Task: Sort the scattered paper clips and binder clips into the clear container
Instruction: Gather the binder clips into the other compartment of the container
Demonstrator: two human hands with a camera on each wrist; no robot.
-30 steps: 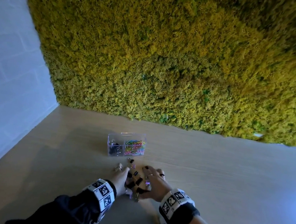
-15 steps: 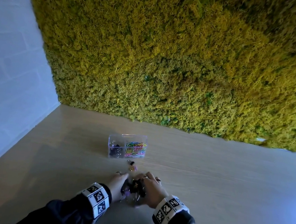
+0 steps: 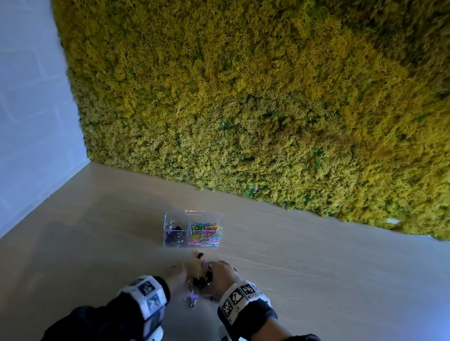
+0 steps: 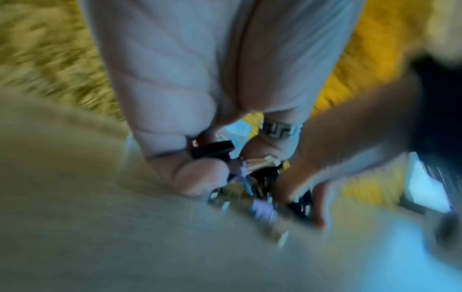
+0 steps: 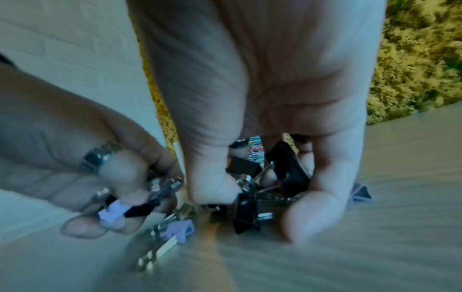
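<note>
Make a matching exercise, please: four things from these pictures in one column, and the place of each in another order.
1. coloured paper clips
2. black binder clips
3. lilac binder clip
4. left hand

a. left compartment of the clear container
b. on the table, in front of the wrists
c. right compartment
d. gripping several binder clips

Pairs: 1-c, 2-a, 3-b, 4-d

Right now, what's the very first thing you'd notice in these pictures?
The huge fuzzy yellow-green moss wall fills the whole back of the scene above the wooden table. Next, the clear container in the middle of the table catches the eye, with rainbow paper clips in its right half and black binder clips in its left. Just in front of it, the left hand and right hand gather a pile of binder clips.
</note>
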